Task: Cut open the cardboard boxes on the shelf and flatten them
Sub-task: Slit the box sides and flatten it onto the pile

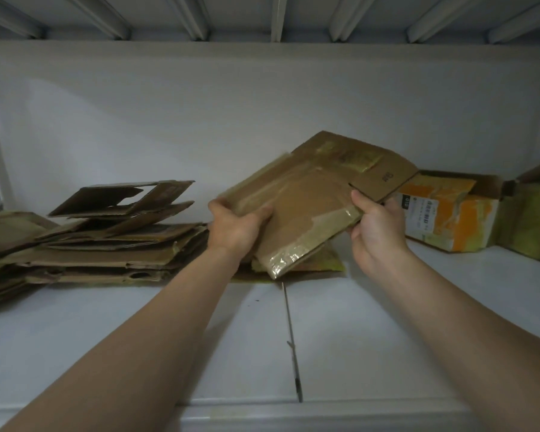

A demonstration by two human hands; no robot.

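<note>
Both hands hold one flattened cardboard box [312, 194] above the white shelf [169, 338], about mid-scene; the box is tilted, its far right corner raised and its near corner pointing down toward the shelf; clear tape runs across its face and wraps its lower edge. The left hand [236, 224] grips the box's left edge, thumb curled over the top face and fingers underneath; the right hand [376, 226] grips the right edge, fingers curled round it beside a flap with a small printed mark. Beneath the held box's lowest corner another flat piece of cardboard [328, 265] with yellowish tape lies on the shelf; whether the two touch I cannot tell.

To the left a stack of flattened boxes [106, 241] sits on the shelf, its layers uneven, the top pieces splayed and lifted; it reaches the left edge of the view. To the right, further back, an opened box with orange tape [452, 218] and a white label stands against the wall, its flaps up; just beside it, at the far right edge, a second brown box [530, 219] is only partly in view. A seam [290, 332] runs from near to far across the shelf surface between the two forearms; the ribbed underside of an upper shelf [262, 17] spans the top.
</note>
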